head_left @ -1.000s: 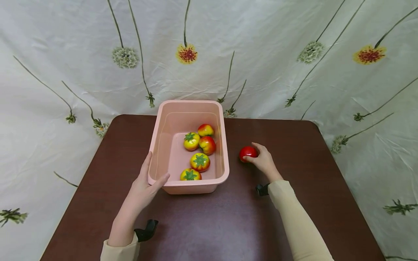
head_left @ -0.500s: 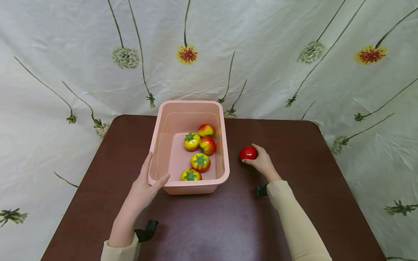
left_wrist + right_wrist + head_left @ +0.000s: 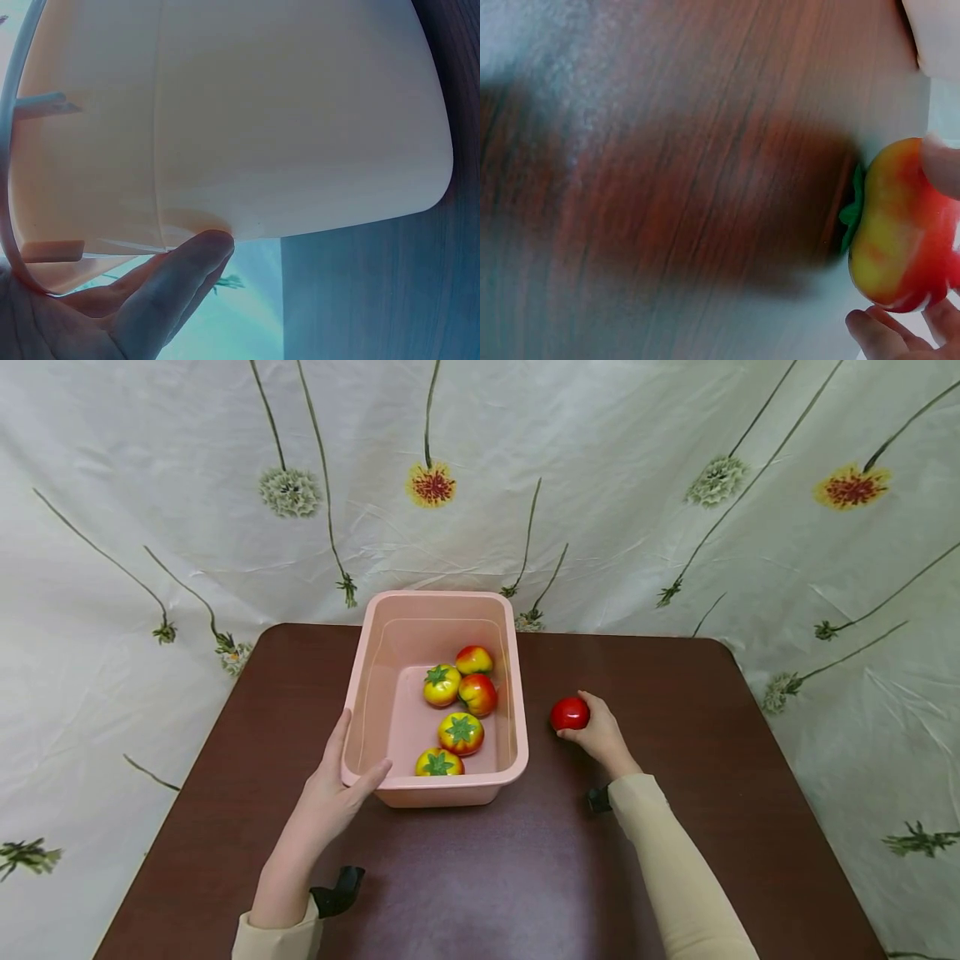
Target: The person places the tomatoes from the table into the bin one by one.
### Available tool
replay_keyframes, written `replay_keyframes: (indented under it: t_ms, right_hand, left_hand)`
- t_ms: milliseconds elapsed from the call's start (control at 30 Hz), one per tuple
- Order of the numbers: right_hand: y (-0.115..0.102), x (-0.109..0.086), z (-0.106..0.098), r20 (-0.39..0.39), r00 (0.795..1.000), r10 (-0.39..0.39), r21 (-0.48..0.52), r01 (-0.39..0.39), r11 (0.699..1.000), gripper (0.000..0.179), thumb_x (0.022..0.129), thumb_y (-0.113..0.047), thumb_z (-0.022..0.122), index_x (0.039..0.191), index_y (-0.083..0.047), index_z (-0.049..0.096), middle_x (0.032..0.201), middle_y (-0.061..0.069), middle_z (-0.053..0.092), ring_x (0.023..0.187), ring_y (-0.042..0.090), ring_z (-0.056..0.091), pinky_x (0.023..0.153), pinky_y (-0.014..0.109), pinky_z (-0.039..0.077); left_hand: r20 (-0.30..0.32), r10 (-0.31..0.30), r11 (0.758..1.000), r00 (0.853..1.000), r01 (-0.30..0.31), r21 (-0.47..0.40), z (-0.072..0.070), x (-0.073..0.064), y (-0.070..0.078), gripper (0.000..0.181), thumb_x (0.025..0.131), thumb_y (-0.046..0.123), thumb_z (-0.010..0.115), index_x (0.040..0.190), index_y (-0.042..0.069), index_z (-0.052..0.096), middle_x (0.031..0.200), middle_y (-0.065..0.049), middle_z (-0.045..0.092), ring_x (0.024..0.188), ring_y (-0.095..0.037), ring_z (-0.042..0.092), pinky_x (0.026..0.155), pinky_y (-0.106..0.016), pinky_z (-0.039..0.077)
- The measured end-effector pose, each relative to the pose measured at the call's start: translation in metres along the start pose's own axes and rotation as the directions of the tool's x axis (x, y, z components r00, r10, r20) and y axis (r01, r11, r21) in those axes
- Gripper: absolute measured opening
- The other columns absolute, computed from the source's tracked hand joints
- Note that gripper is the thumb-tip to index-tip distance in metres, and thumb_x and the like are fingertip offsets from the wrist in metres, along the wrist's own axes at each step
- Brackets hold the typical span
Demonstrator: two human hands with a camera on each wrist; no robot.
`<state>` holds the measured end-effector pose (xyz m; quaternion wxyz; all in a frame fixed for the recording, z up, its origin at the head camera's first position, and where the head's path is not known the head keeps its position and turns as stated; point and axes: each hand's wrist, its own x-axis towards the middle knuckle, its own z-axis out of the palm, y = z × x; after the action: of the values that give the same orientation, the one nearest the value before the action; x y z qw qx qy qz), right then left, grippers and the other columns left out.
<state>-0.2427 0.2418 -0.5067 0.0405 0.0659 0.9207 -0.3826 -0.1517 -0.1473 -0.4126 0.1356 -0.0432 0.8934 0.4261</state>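
My left hand (image 3: pixel 327 797) holds the near left corner of a pink plastic basin (image 3: pixel 450 795), thumb over the rim. In the left wrist view its fingers (image 3: pixel 180 289) lie along the outer wall. To the basin's right, my right hand (image 3: pixel 606 739) pinches a glossy tomato (image 3: pixel 569 713) between thumb and fingers. The head view shows the tomato's red side up; the right wrist view shows yellow on its flank and a green leafy cap (image 3: pixel 853 214) facing the table. Several red-and-yellow tomatoes (image 3: pixel 461 733) with green caps lie inside the basin, mostly toward its right side.
Everything stands on a dark brown table (image 3: pixel 480 877) with rounded far corners. Behind it hangs a pale cloth (image 3: pixel 622 468) printed with flowers. The basin's far end reaches the table's back edge. A black strap (image 3: pixel 339 892) sits at my left wrist.
My right thumb has slid from across the front of the tomato to its near underside, and the grip has drawn closer round it. The left hand and basin stay in place.
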Motion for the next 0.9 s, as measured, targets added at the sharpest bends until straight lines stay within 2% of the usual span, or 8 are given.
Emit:
replay_keyframes:
  t_ms: [433,733,900]
  right_hand:
    - [-0.0006,-0.0043,0.0033,-0.072,0.997,-0.02,-0.022,0.019,1.0,0.078,0.078,-0.014,0.081,0.144,0.003,0.041,0.144,0.027,0.044,0.131,0.046,0.045,0.109,0.059,0.039]
    - [0.0006,-0.008,0.0101,-0.118,0.993,-0.01,0.037,0.014,0.999,0.078,0.078,-0.018,0.083,0.141,0.004,0.042,0.138,0.026,0.047,0.126,0.043,0.049,0.108,0.056,0.041]
    - [-0.0038,-0.01,0.0087,-0.124,0.992,0.008,0.078,0.002,0.997,0.078,0.078,-0.019,0.082,0.142,0.002,0.042,0.14,0.025,0.047,0.127,0.042,0.048,0.107,0.055,0.043]
  left_hand:
    - [-0.011,0.024,1.0,1.0,-0.024,0.001,0.0001,-0.0005,0.0005,0.099,0.091,0.054,0.061,0.158,0.033,-0.009,0.165,-0.019,0.01,0.146,-0.049,0.023,0.111,-0.069,0.025]
    - [-0.011,0.019,1.0,1.0,-0.019,0.005,0.0006,0.0,-0.0009,0.099,0.092,0.055,0.06,0.158,0.033,-0.01,0.165,-0.017,0.008,0.146,-0.048,0.022,0.112,-0.069,0.024]
    - [-0.007,0.016,1.0,1.0,-0.016,0.006,0.0003,0.0,-0.0018,0.098,0.093,0.051,0.061,0.158,0.032,-0.01,0.165,-0.017,0.009,0.146,-0.048,0.023,0.112,-0.068,0.025]
